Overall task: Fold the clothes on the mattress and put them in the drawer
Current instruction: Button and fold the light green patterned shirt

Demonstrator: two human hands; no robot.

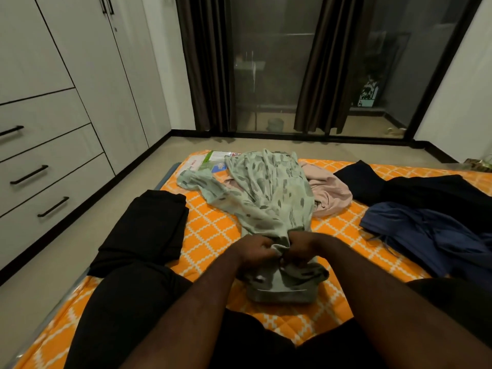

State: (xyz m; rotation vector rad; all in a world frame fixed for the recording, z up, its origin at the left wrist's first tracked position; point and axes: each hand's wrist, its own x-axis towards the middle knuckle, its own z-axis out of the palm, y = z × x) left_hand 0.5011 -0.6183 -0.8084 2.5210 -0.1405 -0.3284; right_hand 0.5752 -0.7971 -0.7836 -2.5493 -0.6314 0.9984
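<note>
A pale green patterned garment (269,198) lies crumpled down the middle of the orange-and-white mattress (213,235). Its near end is bunched between my hands. My left hand (255,247) and my right hand (302,249) both grip that bunched cloth, knuckles close together. A folded black garment (149,230) lies on the mattress at the left. A pink garment (332,193) lies behind the green one. A navy garment (431,235) and a black one (426,190) are heaped at the right. The drawers (40,169) with black handles stand shut in the wardrobe at the left.
My legs in black rest on the mattress, left knee (127,302) near the folded black piece. A plastic packet (210,162) lies at the mattress's far edge. Bare floor (66,249) runs between mattress and wardrobe. Dark curtains (210,62) and glass doors fill the far wall.
</note>
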